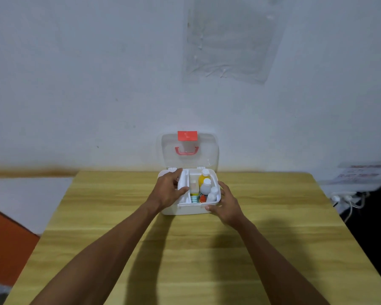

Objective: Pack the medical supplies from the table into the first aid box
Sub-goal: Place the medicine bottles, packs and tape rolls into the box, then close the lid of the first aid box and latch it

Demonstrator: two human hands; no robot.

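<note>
Now bottles (pixel 205 186) stand inside the open box (pixel 185 210).

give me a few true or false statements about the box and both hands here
The white plastic first aid box stands open, its clear lid raised. True.
The left hand is empty. False: it grips a white plastic insert at the box's left side.
A yellow bottle with a white cap stands inside the box. True.
The right hand lifts a bottle. False: it holds the box's right front corner.
</note>
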